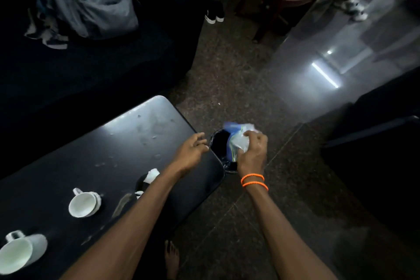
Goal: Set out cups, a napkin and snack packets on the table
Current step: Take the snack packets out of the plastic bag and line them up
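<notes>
My right hand (253,150) is shut on a crumpled blue and silver snack packet (236,137), held over a small black bin (219,143) on the floor beside the table's corner. My left hand (192,151) hovers open over that corner with its fingers spread, holding nothing. Two white cups lie tipped on their sides on the dark table (91,143): one (83,203) near the middle, the other (19,251) at the lower left edge. A white crumpled napkin (151,175) shows just left of my left forearm, partly hidden by it.
A dark sofa (91,63) with a grey bag (91,0) on it stands behind the table. Wooden chair legs (268,11) and shoes (213,17) are at the far end of the speckled floor. Dark furniture (375,154) lies to the right. My bare foot (171,259) is below.
</notes>
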The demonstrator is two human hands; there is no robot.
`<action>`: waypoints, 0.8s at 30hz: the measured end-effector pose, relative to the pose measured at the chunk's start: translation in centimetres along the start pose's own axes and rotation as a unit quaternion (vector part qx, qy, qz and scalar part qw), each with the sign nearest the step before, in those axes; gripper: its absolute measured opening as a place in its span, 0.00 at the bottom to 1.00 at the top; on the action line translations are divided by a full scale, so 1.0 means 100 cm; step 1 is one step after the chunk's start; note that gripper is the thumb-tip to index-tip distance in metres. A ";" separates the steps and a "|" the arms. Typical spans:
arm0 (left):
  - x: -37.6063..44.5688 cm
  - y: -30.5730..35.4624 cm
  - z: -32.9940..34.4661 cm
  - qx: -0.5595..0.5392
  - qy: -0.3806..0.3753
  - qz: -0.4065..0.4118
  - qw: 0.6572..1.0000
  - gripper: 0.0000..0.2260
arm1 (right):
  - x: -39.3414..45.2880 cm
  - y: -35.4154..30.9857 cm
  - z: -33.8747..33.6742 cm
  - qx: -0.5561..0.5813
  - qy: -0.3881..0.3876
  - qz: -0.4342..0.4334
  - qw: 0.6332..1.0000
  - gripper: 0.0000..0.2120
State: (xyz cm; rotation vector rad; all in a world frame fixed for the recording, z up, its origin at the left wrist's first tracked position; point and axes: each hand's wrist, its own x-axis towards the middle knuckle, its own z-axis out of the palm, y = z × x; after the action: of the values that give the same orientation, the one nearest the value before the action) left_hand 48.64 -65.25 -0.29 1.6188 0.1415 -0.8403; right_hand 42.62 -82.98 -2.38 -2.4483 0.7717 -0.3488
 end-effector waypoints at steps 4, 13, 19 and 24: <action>0.002 -0.024 -0.009 0.007 0.008 0.005 1.000 0.17 | 0.037 0.031 0.010 -0.139 -0.150 0.029 0.978 0.39; -0.016 -0.067 -0.056 -0.045 0.057 -0.009 0.997 0.12 | 0.015 0.019 0.033 -0.118 -0.180 0.038 0.976 0.32; -0.048 -0.063 -0.115 -0.131 0.116 0.012 0.984 0.15 | -0.022 -0.062 0.082 -0.052 -0.196 -0.060 0.978 0.27; -0.094 -0.061 -0.189 -0.201 0.182 0.047 0.961 0.13 | -0.061 -0.168 0.128 0.006 -0.192 -0.156 0.969 0.26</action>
State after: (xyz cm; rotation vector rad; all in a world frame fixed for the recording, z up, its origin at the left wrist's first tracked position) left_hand 46.85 -43.33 0.13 1.3643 0.4626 -0.3976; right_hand 50.27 -62.42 -3.79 -2.5150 0.2182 0.0136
